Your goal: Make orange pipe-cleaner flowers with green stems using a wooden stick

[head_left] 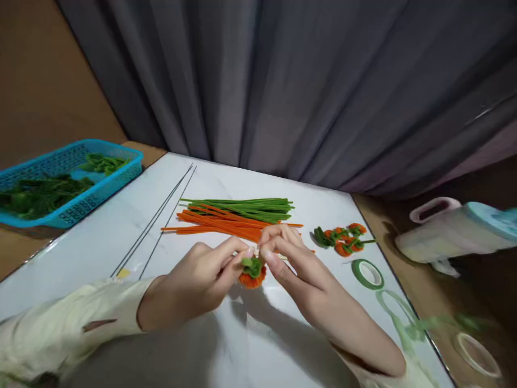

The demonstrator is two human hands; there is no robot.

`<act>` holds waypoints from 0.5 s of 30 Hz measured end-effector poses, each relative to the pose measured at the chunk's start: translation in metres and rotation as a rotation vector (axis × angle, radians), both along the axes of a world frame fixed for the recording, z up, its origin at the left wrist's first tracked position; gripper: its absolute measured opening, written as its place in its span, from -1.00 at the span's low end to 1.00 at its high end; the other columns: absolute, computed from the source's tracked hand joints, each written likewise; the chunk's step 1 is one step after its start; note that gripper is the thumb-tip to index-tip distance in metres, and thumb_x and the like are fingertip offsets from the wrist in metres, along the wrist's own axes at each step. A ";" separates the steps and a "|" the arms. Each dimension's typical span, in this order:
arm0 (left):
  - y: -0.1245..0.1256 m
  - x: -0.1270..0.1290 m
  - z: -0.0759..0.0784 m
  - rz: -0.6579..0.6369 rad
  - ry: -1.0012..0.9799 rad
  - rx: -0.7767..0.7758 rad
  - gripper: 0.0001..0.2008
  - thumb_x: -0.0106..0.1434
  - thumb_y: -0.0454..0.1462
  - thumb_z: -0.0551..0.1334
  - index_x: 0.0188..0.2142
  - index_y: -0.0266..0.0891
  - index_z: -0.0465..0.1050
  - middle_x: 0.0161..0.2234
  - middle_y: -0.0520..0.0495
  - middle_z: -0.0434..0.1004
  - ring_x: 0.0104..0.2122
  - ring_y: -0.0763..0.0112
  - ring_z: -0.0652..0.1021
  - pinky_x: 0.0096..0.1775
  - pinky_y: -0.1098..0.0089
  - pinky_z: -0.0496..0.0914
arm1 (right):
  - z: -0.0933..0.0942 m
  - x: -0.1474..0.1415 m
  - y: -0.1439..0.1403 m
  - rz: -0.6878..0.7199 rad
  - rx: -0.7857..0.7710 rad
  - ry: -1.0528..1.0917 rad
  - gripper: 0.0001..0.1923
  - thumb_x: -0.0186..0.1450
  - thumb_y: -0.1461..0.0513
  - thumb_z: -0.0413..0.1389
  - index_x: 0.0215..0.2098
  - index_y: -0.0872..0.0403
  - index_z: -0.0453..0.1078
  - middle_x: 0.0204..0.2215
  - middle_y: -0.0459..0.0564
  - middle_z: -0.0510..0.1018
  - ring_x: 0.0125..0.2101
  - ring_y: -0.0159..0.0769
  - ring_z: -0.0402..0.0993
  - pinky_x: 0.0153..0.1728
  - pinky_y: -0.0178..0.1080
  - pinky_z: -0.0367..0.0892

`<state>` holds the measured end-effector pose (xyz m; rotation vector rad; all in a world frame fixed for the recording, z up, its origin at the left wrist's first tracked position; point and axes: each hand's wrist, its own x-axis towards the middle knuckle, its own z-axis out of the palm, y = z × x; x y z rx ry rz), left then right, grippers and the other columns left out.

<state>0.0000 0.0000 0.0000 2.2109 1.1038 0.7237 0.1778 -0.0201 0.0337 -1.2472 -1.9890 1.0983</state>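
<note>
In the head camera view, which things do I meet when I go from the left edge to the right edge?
Blue basket → thin wires → left hand → orange and green flower → right hand → green tape roll → white jug.

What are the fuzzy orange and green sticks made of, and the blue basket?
The orange sticks and green sticks look like fuzzy pipe cleaners: thin, straight, matte. The blue basket looks like moulded plastic, given its lattice walls and slight sheen.
</note>
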 end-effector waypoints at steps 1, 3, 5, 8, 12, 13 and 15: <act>-0.001 -0.001 0.001 -0.009 0.002 -0.029 -0.81 0.28 -0.29 -0.06 -0.46 -0.20 0.18 -0.69 0.21 0.13 -0.71 0.59 0.15 -0.63 0.58 0.05 | -0.001 0.000 0.000 0.008 0.009 0.001 -0.78 0.41 0.25 -0.15 -0.38 0.05 0.21 -0.25 -0.05 0.27 -0.16 -0.32 0.20 -0.05 -0.22 0.13; -0.003 -0.003 0.003 -0.022 0.008 -0.066 -0.82 0.27 -0.30 -0.06 -0.46 -0.19 0.18 -0.67 0.19 0.18 -0.69 0.58 0.17 -0.61 0.58 0.09 | -0.002 0.001 0.001 0.020 0.027 0.002 -0.79 0.40 0.27 -0.14 -0.40 0.05 0.20 -0.25 -0.04 0.28 -0.15 -0.31 0.20 -0.07 -0.22 0.14; -0.003 -0.003 0.003 -0.030 0.016 -0.082 -0.83 0.26 -0.32 -0.06 -0.46 -0.19 0.16 -0.64 0.17 0.24 -0.66 0.57 0.21 -0.58 0.58 0.12 | -0.003 0.000 0.000 0.028 0.046 0.007 -0.79 0.39 0.29 -0.14 -0.41 0.05 0.17 -0.25 -0.03 0.28 -0.15 -0.30 0.20 -0.09 -0.22 0.16; -0.001 -0.003 0.001 -0.034 0.034 -0.033 -0.83 0.25 -0.35 -0.07 -0.48 -0.19 0.15 -0.57 0.13 0.27 -0.62 0.56 0.25 -0.56 0.56 0.13 | -0.004 -0.001 -0.001 0.027 0.065 0.003 -0.78 0.39 0.30 -0.16 -0.43 0.05 0.14 -0.24 -0.02 0.28 -0.15 -0.28 0.20 -0.12 -0.20 0.17; 0.000 -0.001 -0.002 0.001 0.086 0.004 -0.83 0.23 -0.38 -0.07 -0.47 -0.19 0.13 -0.60 0.13 0.23 -0.65 0.54 0.22 -0.59 0.54 0.07 | -0.006 0.000 -0.003 0.046 0.108 -0.029 -0.81 0.36 0.36 -0.13 -0.40 0.05 0.17 -0.22 -0.01 0.28 -0.14 -0.26 0.19 -0.12 -0.18 0.16; 0.000 -0.001 -0.002 0.002 0.098 0.009 -0.84 0.24 -0.38 -0.07 -0.47 -0.19 0.13 -0.60 0.13 0.23 -0.65 0.53 0.22 -0.59 0.54 0.06 | -0.007 0.000 -0.003 0.050 0.122 -0.027 -0.82 0.34 0.38 -0.12 -0.39 0.05 0.18 -0.22 -0.01 0.28 -0.14 -0.26 0.20 -0.13 -0.18 0.16; 0.000 -0.001 -0.002 -0.026 0.129 0.052 -0.82 0.24 -0.40 -0.10 -0.45 -0.19 0.15 -0.58 0.11 0.24 -0.65 0.53 0.22 -0.59 0.52 0.04 | -0.009 0.000 -0.002 0.044 0.139 -0.012 -0.81 0.31 0.42 -0.11 -0.39 0.05 0.19 -0.23 -0.01 0.29 -0.15 -0.26 0.21 -0.15 -0.19 0.17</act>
